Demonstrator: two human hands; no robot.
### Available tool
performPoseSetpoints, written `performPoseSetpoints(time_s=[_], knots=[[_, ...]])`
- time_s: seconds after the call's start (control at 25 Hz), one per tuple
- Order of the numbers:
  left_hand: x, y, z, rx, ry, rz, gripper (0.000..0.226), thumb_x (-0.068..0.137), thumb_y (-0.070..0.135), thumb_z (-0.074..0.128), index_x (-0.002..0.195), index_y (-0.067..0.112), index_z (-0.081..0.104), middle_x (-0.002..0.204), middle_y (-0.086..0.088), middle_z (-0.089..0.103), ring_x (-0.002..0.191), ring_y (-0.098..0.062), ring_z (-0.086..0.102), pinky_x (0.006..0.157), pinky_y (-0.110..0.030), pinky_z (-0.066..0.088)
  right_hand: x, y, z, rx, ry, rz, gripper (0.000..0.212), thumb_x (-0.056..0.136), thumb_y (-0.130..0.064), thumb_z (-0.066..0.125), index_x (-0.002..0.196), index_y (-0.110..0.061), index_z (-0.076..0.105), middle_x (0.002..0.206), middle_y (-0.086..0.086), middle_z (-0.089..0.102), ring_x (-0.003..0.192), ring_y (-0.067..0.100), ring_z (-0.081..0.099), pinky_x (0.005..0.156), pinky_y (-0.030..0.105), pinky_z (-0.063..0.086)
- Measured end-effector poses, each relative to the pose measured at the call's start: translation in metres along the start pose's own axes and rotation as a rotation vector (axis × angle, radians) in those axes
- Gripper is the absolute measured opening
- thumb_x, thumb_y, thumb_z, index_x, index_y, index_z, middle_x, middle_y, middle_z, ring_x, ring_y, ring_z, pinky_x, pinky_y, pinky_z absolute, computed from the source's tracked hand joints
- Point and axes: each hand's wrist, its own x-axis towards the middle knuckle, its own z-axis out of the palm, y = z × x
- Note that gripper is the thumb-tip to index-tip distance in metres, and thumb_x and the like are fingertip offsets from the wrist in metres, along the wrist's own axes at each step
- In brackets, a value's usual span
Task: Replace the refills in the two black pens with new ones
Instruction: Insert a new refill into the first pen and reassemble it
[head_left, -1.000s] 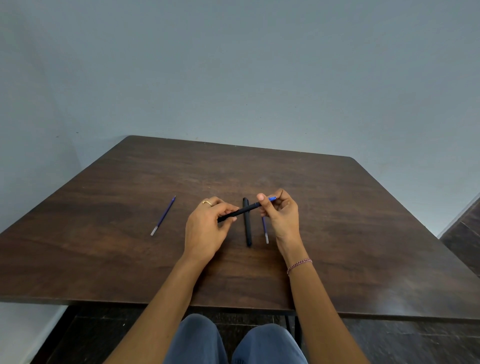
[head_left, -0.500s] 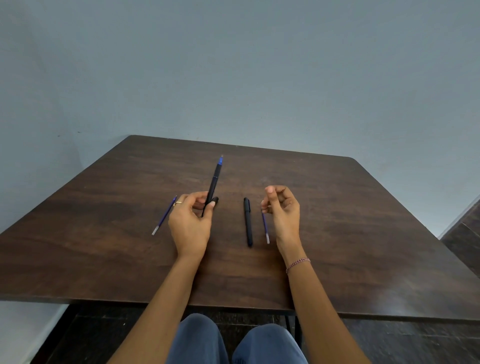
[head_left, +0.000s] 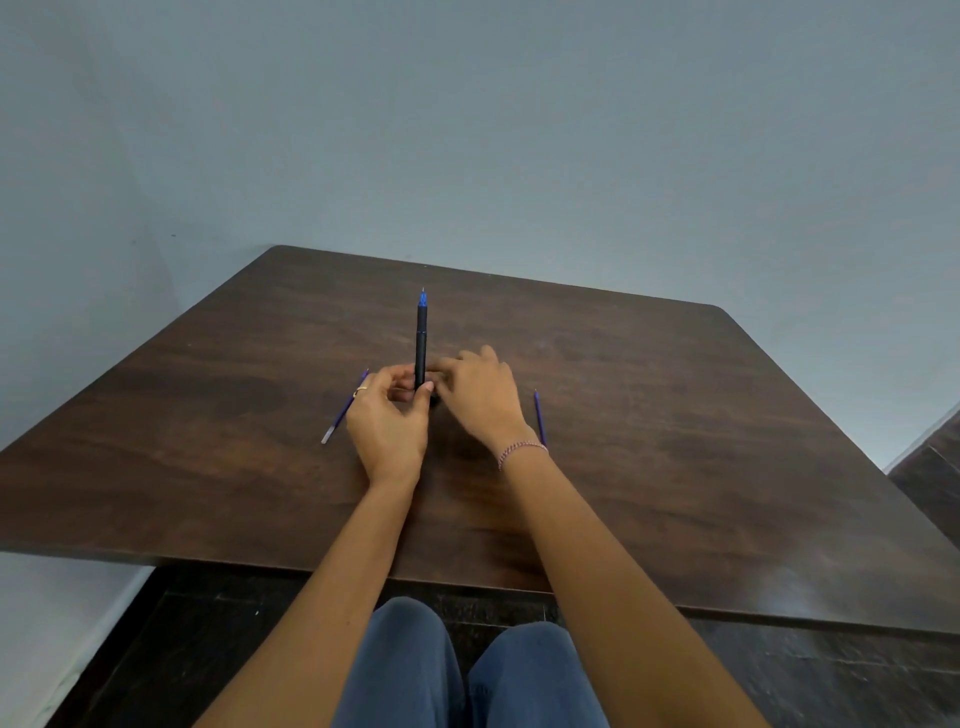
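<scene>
Fingers of the left hand (head_left: 400, 383) curled round the lower end of a black pen (head_left: 420, 345), thumb pressed on its near side. The pen stood out of that grip, pointing up and away from the person, its blue tip section (head_left: 423, 301) at the far end. Left hand (head_left: 387, 426) sat low over the dark wooden table (head_left: 675, 415), a gold ring (head_left: 361, 389) on one finger.

Right hand (head_left: 480, 397) reached in from the right, back of hand up. Its fingers (head_left: 457, 365) met the pen's base just beside the left thumb. They were motion-blurred, so could not tell whether they gripped anything or only touched. A small dark shape showed beneath them; could not identify it. Beaded bracelet (head_left: 521, 450) on the right wrist.

One blue refill (head_left: 338, 418) lay on the table just left of the left fingers, partly hidden behind the knuckles, pale end towards the person. Second blue refill (head_left: 539, 415) lay right of the right hand, near the wrist, apart from the fingers.

Blue jeans (head_left: 415, 665) showed below the near table edge.
</scene>
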Motion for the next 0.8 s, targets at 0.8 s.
performPoseSetpoints(time_s=[0.8], knots=[[-0.001, -0.002, 0.003, 0.022, -0.057, 0.053, 0.023, 0.076, 0.014, 0.076, 0.097, 0.019, 0.068, 0.088, 0.008, 0.060, 0.077, -0.007, 0.060, 0.073, -0.026, 0.052, -0.025, 0.023, -0.023, 0.444, 0.305, 0.330, 0.009, 0.081, -0.023, 0.074, 0.085, -0.028, 0.068, 0.086, -0.008, 0.068, 0.088, 0.012, 0.061, 0.078, 0.034, 0.054]])
